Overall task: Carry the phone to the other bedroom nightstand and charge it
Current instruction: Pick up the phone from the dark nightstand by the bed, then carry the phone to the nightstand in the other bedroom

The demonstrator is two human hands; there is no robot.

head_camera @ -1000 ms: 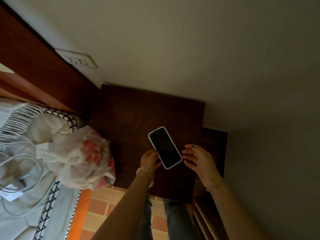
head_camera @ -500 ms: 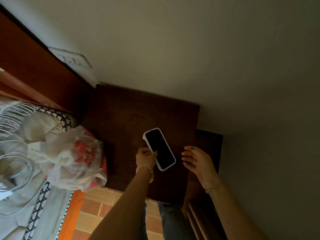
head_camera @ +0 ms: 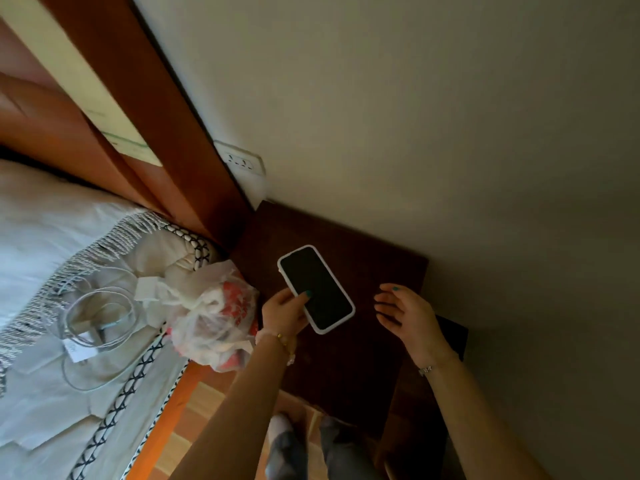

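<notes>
Gripping phone, left hand

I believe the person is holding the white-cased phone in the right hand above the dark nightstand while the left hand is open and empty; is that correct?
Not quite: the hands are swapped. The head view shows the left hand holding the phone above the nightstand, while the right hand is open and empty.
</notes>
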